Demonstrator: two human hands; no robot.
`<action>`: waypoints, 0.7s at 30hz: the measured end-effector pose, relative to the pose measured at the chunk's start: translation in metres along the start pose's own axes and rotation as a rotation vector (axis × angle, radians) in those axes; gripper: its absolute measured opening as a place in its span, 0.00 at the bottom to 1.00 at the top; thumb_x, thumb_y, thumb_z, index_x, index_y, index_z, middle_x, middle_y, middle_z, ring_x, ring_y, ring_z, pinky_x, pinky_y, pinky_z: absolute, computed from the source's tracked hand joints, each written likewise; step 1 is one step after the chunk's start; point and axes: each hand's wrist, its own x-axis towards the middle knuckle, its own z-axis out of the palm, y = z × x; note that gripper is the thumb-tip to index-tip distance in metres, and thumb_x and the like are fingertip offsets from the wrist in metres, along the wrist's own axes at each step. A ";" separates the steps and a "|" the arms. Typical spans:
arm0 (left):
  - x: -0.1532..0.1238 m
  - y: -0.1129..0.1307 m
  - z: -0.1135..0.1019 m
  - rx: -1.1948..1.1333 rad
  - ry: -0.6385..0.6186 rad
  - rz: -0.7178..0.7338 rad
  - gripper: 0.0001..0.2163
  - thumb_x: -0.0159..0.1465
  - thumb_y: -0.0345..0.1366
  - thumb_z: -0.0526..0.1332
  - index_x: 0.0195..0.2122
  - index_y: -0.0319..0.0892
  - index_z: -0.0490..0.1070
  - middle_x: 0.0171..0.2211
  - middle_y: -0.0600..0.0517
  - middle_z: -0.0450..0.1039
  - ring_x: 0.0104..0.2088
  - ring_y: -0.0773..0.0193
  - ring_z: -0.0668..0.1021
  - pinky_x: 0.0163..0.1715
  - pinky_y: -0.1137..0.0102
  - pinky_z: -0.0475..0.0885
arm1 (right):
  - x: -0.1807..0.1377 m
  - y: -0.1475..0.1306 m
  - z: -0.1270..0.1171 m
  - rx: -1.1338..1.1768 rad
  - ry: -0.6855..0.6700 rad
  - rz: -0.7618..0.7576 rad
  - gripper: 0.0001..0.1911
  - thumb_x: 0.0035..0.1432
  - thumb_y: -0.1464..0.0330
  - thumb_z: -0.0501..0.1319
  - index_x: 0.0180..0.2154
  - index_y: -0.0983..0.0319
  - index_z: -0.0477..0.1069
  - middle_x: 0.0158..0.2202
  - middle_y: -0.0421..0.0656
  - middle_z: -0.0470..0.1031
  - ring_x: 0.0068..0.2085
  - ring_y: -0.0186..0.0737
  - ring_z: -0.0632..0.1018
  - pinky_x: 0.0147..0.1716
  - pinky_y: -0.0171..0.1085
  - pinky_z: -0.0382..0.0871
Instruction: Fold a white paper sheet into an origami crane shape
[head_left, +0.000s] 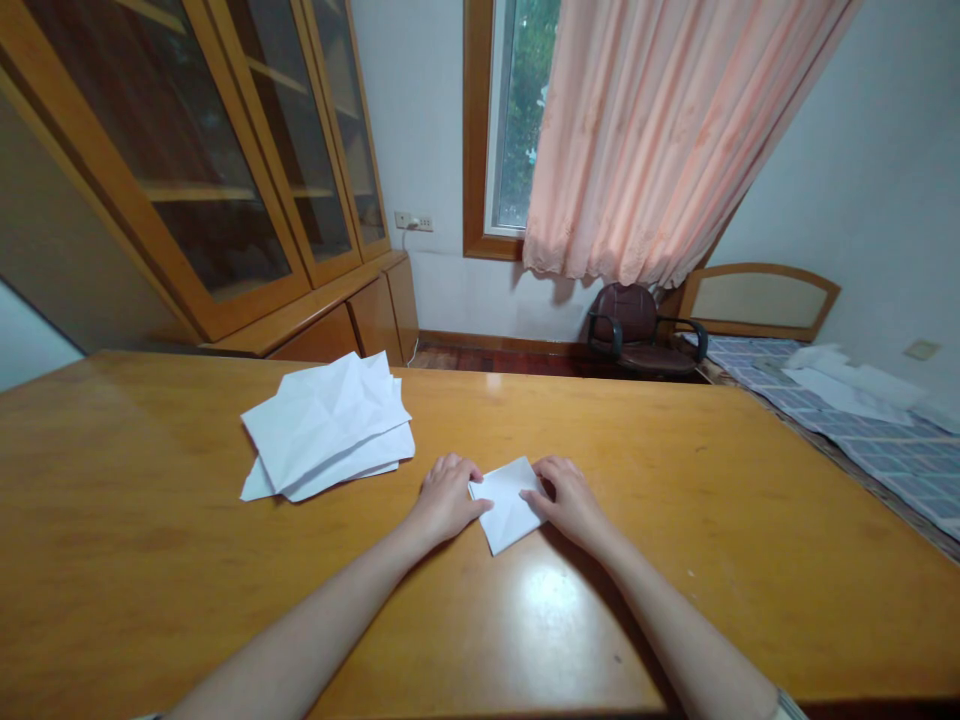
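Left hand (452, 497) and right hand (568, 500) are closing lightly on opposite sides of a folded paper (511, 508), a small white piece that is lying on the desk (150, 570) directly in front of the person. On the left, the thumb is pressing on top near the edge while the fingers are curling together at the upper corner. On the right, the thumb is reaching farther in over the surface, and the fingers are bending around the upper right edge; how much paper they are gripping underneath, I cannot tell. Neither hand is spreading wide. Faint crease lines are showing on the paper, and one corner is pointing toward the person.

Farther to the left, a pile of white sheets (326, 420) is resting on the desk, its top sheet bearing many creases and its corners jutting out unevenly. Light is gleaming off the varnished wood just below the hands.

Beyond the desk, a wooden cabinet (375, 315) with glass doors is standing along the left side. A pink curtain (645, 140) is hanging over part of the window (517, 140), and a dark chair (634, 330) is sitting beneath it. To the right, a checked cover (780, 372) is stretching over a bed, with some crumpled white material (855, 385) lying on it.
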 end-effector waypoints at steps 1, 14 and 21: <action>0.000 0.000 0.000 -0.001 0.003 0.002 0.13 0.53 0.41 0.65 0.38 0.43 0.69 0.42 0.48 0.69 0.46 0.54 0.70 0.45 0.64 0.64 | 0.000 0.000 0.000 -0.002 -0.001 0.001 0.09 0.54 0.64 0.62 0.37 0.60 0.70 0.37 0.45 0.72 0.41 0.44 0.70 0.42 0.41 0.61; -0.007 0.008 -0.005 0.209 0.056 0.008 0.16 0.59 0.46 0.61 0.41 0.40 0.68 0.42 0.44 0.68 0.46 0.50 0.69 0.42 0.62 0.63 | -0.001 -0.004 -0.003 -0.018 0.009 0.011 0.09 0.55 0.62 0.61 0.33 0.60 0.68 0.34 0.43 0.70 0.38 0.43 0.69 0.39 0.39 0.61; -0.002 0.005 0.001 0.213 0.110 0.055 0.13 0.62 0.45 0.59 0.41 0.41 0.68 0.41 0.46 0.67 0.45 0.54 0.68 0.43 0.63 0.62 | 0.000 0.003 0.001 -0.021 0.024 0.014 0.13 0.59 0.60 0.57 0.27 0.61 0.68 0.32 0.44 0.70 0.37 0.41 0.69 0.37 0.39 0.60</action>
